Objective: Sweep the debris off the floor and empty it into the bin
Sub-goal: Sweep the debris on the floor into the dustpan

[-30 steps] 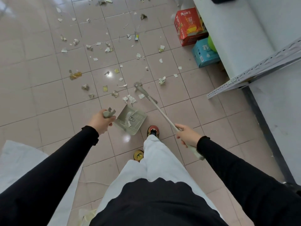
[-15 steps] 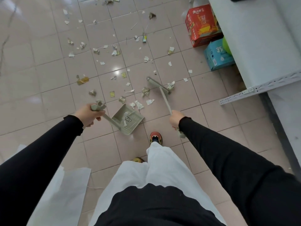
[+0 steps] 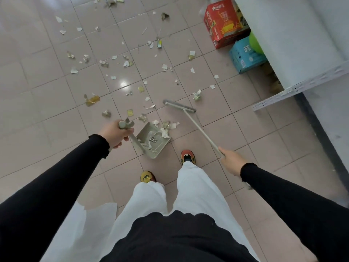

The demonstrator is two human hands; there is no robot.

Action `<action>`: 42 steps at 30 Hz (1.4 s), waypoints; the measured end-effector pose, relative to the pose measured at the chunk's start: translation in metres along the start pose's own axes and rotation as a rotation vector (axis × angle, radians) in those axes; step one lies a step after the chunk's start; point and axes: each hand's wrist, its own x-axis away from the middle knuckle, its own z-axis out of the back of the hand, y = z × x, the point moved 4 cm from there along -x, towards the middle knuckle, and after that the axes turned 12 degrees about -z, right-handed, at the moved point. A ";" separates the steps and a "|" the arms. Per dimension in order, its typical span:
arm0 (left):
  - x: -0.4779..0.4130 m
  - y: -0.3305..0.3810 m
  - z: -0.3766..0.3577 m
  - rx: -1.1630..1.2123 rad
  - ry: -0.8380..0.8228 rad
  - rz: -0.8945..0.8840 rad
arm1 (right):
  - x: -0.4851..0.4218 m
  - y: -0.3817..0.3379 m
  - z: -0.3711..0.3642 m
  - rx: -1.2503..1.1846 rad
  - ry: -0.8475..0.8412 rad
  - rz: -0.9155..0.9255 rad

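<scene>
The left hand (image 3: 117, 134) is clamped on the dustpan (image 3: 154, 141) handle, the pan resting tilted on the floor (image 3: 47, 120) just ahead of the person's shoes, its open edge facing away. The right hand (image 3: 231, 159) is closed around the broom (image 3: 196, 125) pole, the head set down beyond the pan and off to the right. This looks like mid-sweep: a few scraps sit inside the pan and a small heap (image 3: 167, 126) lies at its lip. The next stroke likely needs the broom head drawn back toward the pan. Farther out, paper debris (image 3: 113, 63) is scattered widely. Past the right hand, a red box (image 3: 222, 21) and a blue box (image 3: 245, 55) stand under a shelf, hemming that side. No bin is visible.
</scene>
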 end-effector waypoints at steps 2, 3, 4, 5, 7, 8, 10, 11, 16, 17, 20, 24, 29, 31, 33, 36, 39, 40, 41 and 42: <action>0.003 -0.004 0.007 0.003 -0.001 -0.015 | -0.006 -0.027 -0.021 -0.056 0.022 -0.008; 0.004 -0.007 0.010 -0.009 -0.008 -0.017 | -0.010 -0.044 -0.033 -0.072 0.019 -0.013; 0.005 -0.009 0.012 -0.026 -0.020 -0.015 | -0.012 -0.059 -0.046 -0.097 0.003 -0.021; 0.006 -0.012 0.013 -0.039 -0.035 -0.011 | -0.012 -0.073 -0.061 -0.108 -0.024 -0.032; 0.008 -0.019 0.013 -0.053 -0.065 -0.001 | -0.003 -0.090 -0.091 -0.102 -0.095 -0.054; 0.009 -0.024 0.012 -0.057 -0.076 0.001 | 0.007 -0.094 -0.102 -0.099 -0.138 -0.049; 0.012 -0.033 0.010 -0.045 -0.079 -0.009 | 0.036 -0.090 -0.114 -0.128 -0.243 -0.018; 0.013 -0.038 0.010 -0.033 -0.077 -0.013 | 0.050 -0.083 -0.116 -0.163 -0.294 -0.013; 0.020 -0.053 0.013 -0.033 -0.075 -0.028 | 0.116 -0.048 -0.110 -0.278 -0.341 0.013; 0.021 -0.055 0.014 -0.035 -0.075 -0.028 | 0.124 -0.046 -0.108 -0.314 -0.326 0.011; 0.024 -0.061 0.015 -0.027 -0.071 -0.025 | 0.123 -0.056 -0.101 -0.321 -0.206 0.034; 0.025 -0.065 0.013 -0.015 -0.065 -0.023 | 0.079 -0.085 -0.114 -0.168 -0.147 -0.014; 0.029 -0.073 0.017 -0.022 -0.057 -0.026 | 0.089 -0.075 -0.130 -0.230 -0.322 -0.009; 0.033 -0.080 0.022 -0.014 -0.043 -0.025 | 0.109 -0.060 -0.128 -0.277 -0.329 -0.012; 0.037 -0.088 0.031 0.000 -0.006 -0.017 | 0.119 -0.053 -0.124 -0.326 -0.315 -0.001; 0.040 -0.097 0.048 0.048 0.055 0.000 | 0.106 -0.081 -0.108 -0.360 -0.227 0.032; 0.038 -0.099 0.064 0.091 0.097 0.013 | 0.066 -0.134 -0.081 -0.267 -0.129 0.096; 0.036 -0.099 0.068 0.103 0.108 0.017 | 0.050 -0.153 -0.073 -0.231 -0.121 0.113; 0.033 -0.098 0.072 0.111 0.114 0.021 | 0.032 -0.171 -0.066 -0.206 -0.124 0.113; 0.031 -0.098 0.076 0.113 0.118 0.028 | 0.018 -0.189 -0.060 -0.188 -0.130 0.099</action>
